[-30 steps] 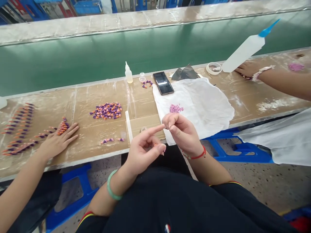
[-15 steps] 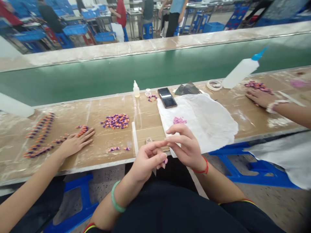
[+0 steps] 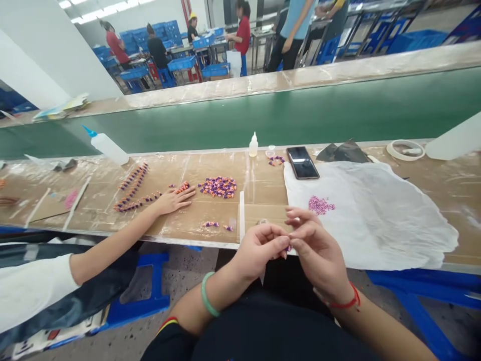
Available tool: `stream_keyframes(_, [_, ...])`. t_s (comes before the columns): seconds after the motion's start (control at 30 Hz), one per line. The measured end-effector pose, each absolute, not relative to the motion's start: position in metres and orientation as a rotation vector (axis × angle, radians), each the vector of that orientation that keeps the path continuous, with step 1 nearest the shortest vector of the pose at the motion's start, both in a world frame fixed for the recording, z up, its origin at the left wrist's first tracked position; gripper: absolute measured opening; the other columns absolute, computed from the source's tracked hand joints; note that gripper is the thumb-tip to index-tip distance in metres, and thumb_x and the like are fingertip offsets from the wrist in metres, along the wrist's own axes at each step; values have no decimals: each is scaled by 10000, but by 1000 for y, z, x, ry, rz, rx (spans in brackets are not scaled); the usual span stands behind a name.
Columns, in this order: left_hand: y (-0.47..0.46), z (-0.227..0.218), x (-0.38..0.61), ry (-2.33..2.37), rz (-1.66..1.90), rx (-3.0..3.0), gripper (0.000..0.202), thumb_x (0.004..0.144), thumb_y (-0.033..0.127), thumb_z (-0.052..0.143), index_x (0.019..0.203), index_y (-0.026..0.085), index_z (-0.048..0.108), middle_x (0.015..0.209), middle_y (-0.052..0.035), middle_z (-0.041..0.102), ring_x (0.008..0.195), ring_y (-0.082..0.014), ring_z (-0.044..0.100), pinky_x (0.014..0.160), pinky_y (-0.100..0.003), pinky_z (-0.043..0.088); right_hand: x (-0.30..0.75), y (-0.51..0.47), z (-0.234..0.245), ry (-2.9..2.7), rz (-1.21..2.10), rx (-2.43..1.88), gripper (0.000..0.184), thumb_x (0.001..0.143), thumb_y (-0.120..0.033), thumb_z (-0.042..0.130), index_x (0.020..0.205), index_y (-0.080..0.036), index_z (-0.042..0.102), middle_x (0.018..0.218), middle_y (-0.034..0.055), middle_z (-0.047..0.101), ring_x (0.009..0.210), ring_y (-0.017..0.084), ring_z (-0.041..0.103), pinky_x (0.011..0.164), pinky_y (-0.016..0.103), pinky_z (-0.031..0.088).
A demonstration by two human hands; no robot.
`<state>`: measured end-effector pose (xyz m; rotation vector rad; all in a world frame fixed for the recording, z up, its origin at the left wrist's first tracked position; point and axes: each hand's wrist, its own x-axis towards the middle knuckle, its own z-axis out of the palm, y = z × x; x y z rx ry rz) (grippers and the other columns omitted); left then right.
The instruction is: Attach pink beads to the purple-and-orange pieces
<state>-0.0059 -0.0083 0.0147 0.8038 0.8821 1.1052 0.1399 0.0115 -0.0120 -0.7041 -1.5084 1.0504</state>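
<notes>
A brown-covered worktable is running across in front of you, with a green belt lying along its far edge and people sitting and standing at tables beyond. Your left hand is pinching a small purple piece between thumb and fingers, right by the table's near edge. Your right hand is meeting it there with fingers bent; you cannot tell from here whether those fingertips are gripping the piece too. Just beyond your left hand, a white strip is lying roughly square to the near edge. To its left, a short row of pieces is resting close to that edge, and a stretch of brown surface is separating it from the purple-and-orange heap farther in. A co-worker's hand is lying flat left of the heap, bounding your room on that side. On your right, a white cloth is spreading to the near edge, carrying pink beads, and a phone is overlapping its far left corner.
</notes>
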Motion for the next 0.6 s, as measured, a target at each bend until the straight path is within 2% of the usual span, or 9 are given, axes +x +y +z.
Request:
stream_keyframes(0.1, [-9,14,-5,946,1217,937,497,711,627,772,723,162,596,585,20,528,538,-97,453,549,-251,367,129,9,-18,-1365,1147,-735,95,912,-284,667,819,-267,667,1143,60,594,1185,229,569,928,358,507])
stream_keyframes(0.27, [-7,5,-3,1108,1380,1096,454,804,612,682,740,172,590,633,4,533,588,-120,465,573,-262,389,112,12,-17,-1187,1252,-787,207,862,-410,712,763,-240,651,968,56,580,971,219,595,815,345,523])
stream_keyframes(0.4, [4,1,-2,1175,1458,1026,400,773,545,716,704,178,575,598,27,503,559,-102,430,548,-242,363,103,23,-10,-1131,1373,-798,271,805,-445,745,717,-222,619,850,21,566,802,166,560,736,298,501])
stream_keyframes(0.47, [11,1,-2,1139,1454,920,397,744,530,732,683,180,555,561,48,465,514,-81,379,511,-226,320,102,31,-8,-1138,1427,-828,280,818,-476,707,754,-217,624,798,16,581,733,155,547,694,296,499])
stream_keyframes(0.6, [19,5,-5,1026,1411,779,391,707,490,759,673,173,534,564,61,456,468,-47,320,471,-205,257,107,44,-2,-1215,1432,-891,271,864,-479,623,871,-210,649,814,27,637,750,161,577,717,310,506])
